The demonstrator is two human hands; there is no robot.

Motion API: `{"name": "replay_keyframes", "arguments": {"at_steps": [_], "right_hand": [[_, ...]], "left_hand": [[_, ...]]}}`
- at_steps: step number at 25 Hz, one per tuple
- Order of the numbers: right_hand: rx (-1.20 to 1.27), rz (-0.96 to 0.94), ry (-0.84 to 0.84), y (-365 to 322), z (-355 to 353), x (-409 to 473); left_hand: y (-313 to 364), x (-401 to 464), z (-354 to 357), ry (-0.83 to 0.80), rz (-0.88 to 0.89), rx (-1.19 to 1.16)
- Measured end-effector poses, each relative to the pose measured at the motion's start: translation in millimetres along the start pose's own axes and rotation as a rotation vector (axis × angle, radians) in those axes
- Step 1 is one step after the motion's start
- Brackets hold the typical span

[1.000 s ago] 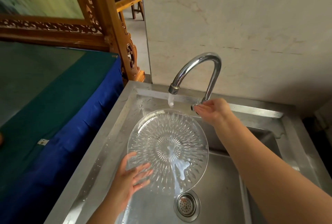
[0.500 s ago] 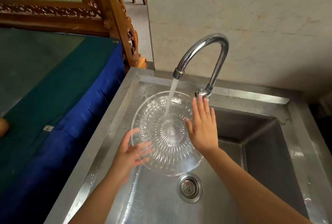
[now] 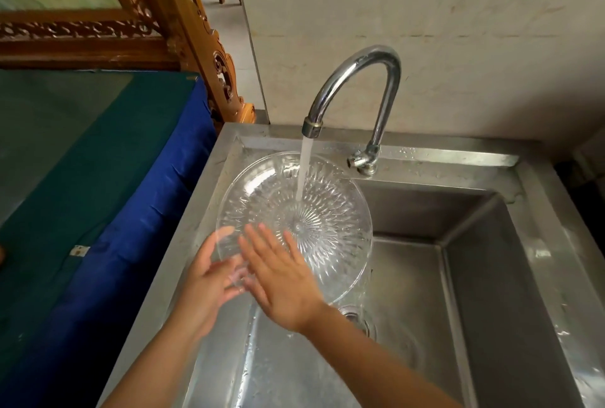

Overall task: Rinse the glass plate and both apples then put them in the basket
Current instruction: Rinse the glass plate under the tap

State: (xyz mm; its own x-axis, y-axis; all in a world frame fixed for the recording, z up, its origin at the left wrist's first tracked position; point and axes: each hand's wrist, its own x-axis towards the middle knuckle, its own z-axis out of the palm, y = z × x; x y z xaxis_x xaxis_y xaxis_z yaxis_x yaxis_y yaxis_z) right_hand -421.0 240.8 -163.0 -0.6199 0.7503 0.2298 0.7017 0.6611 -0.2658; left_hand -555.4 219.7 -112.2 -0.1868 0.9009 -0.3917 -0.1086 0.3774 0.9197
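Observation:
A clear cut-glass plate is held tilted over the steel sink, under the running water of the chrome tap. The stream lands a little above the plate's middle. My left hand grips the plate's near-left rim, thumb on top and fingers showing through the glass. My right hand lies flat and spread on the plate's inner face at its near edge. No apples and no basket are in sight.
The sink drain sits just below the plate's lower edge. A table under green and blue cloth stands close on the left. Carved wooden furniture and a plain wall are behind.
My right hand left the tap handle, came onto the plate and slid from its right side to its near edge. The water grew to a full stream. The plate moved up under the spout.

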Motion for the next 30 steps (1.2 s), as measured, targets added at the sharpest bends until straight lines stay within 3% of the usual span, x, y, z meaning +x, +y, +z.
{"name": "replay_keyframes", "arguments": {"at_steps": [2, 4, 6, 9, 12, 14, 16, 18, 20, 22, 24, 26, 27, 30], "right_hand": [[-0.135, -0.003, -0.092, 38, -5, -23], [-0.236, 0.25, -0.155, 80, -18, -24], [-0.244, 0.433, -0.114, 99, -35, 4], [-0.153, 0.251, -0.056, 64, -39, 51], [-0.066, -0.02, -0.153, 23, -15, 27], [-0.029, -0.152, -0.222, 28, -13, -13], [-0.172, -0.161, -0.232, 58, -22, -22], [-0.298, 0.102, -0.173, 86, -39, -4], [-0.238, 0.311, -0.052, 105, -57, 19], [-0.131, 0.418, 0.195, 113, -70, 30], [0.079, 0.726, 0.419, 132, -87, 34], [0.418, 1.093, 0.344, 158, -108, 47], [0.558, 1.165, 0.242, 168, -116, 55], [0.767, 1.155, 0.079, 180, -117, 77]], "left_hand": [[-1, -4, -8, -0.022, -0.019, -0.005], [-3, -7, -10, -0.079, -0.033, 0.011], [-6, -9, -3, -0.15, -0.069, 0.013], [-10, -9, 15, -0.21, -0.1, 0.012], [-4, -1, 13, -0.109, -0.09, -0.043], [1, 4, 1, -0.093, -0.076, -0.062], [1, 5, -3, -0.136, -0.071, -0.027], [-6, 1, 2, -0.179, -0.088, 0.003], [-11, -1, 10, -0.195, -0.091, -0.023], [-14, 2, 9, -0.169, -0.09, -0.066], [-14, 9, 4, -0.15, -0.098, -0.096], [-15, 15, 0, -0.148, -0.119, -0.126], [-17, 17, -1, -0.153, -0.136, -0.143], [-26, 21, 1, -0.189, -0.181, -0.177]]}}
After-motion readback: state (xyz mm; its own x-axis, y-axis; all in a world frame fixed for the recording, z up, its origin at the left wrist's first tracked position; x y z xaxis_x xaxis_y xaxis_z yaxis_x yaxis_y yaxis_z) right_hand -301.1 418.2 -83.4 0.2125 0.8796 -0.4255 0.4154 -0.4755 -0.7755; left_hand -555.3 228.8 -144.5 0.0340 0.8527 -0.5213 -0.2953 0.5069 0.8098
